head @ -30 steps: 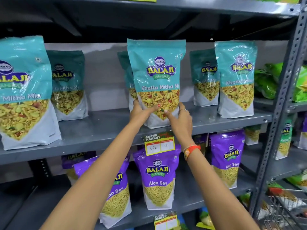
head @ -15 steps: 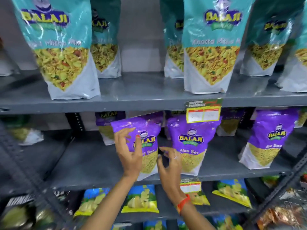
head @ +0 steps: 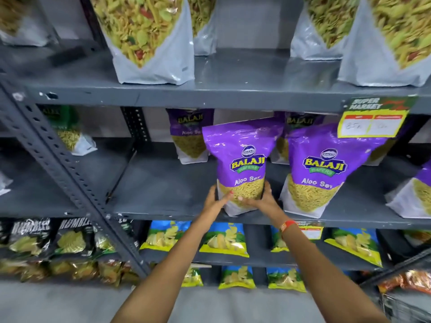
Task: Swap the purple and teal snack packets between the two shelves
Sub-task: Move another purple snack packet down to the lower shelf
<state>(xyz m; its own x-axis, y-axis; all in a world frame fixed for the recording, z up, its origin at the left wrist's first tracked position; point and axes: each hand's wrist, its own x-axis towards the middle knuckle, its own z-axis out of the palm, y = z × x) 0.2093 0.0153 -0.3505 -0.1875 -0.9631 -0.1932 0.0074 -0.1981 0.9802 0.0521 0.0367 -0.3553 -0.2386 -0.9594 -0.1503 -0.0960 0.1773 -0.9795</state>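
A purple Aloo Sev packet [head: 242,159] stands upright at the front of the lower grey shelf [head: 168,190]. My left hand [head: 215,199] grips its lower left side and my right hand [head: 262,199] its lower right side. A second purple packet [head: 324,169] stands just to its right, and more purple packets [head: 190,134] stand behind. On the upper shelf [head: 233,94] only the bottoms of several teal packets show, one [head: 149,43] at the left and another [head: 387,40] at the right.
A perforated grey upright [head: 70,169] runs diagonally at the left. A yellow price tag [head: 373,120] hangs on the upper shelf edge. Blue and yellow chip bags [head: 224,238] and black bags [head: 70,236] fill the shelf below. A wire basket [head: 405,304] sits bottom right.
My hands left the teal packet on the upper shelf, dropped to the lower shelf and closed on both sides of the purple packet. The view tilted down and moved closer.
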